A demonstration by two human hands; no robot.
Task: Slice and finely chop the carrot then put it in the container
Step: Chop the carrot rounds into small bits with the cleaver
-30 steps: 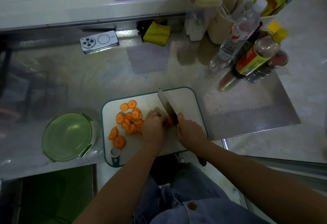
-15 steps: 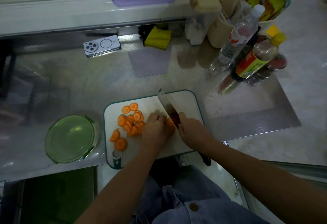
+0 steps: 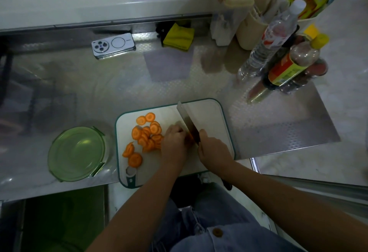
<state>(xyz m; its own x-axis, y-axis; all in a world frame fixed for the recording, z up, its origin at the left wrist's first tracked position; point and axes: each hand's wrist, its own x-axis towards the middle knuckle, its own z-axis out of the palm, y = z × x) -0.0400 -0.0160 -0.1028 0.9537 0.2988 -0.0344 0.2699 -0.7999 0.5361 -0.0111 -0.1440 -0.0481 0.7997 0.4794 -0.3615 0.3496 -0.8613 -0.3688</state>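
A dimly lit, textured stainless-steel counter (image 3: pixel 99 96) fills the view. A white rectangular cutting board with a teal rim (image 3: pixel 215 116) lies at its near edge. Just to the left of the board, apart from it, sits a round green container with side clips (image 3: pixel 76 153). At the far right stand a clear plastic water bottle (image 3: pixel 270 40) and a yellow-capped sauce bottle (image 3: pixel 294 60). A broad steel cleaver (image 3: pixel 188 121) stands on edge across the board. The right hand (image 3: pixel 213 148) is wrapped around its handle, forefinger against the blade. The left hand (image 3: pixel 174 142), fingers curled, pins a short carrot stub (image 3: pixel 190 138) against the blade's left face; most of the stub is hidden. A heap of round orange carrot slices (image 3: pixel 147 134) lies on the board's left half. A white phone (image 3: pixel 113 45) and a folded yellow cloth (image 3: pixel 178 36) rest by the back wall.
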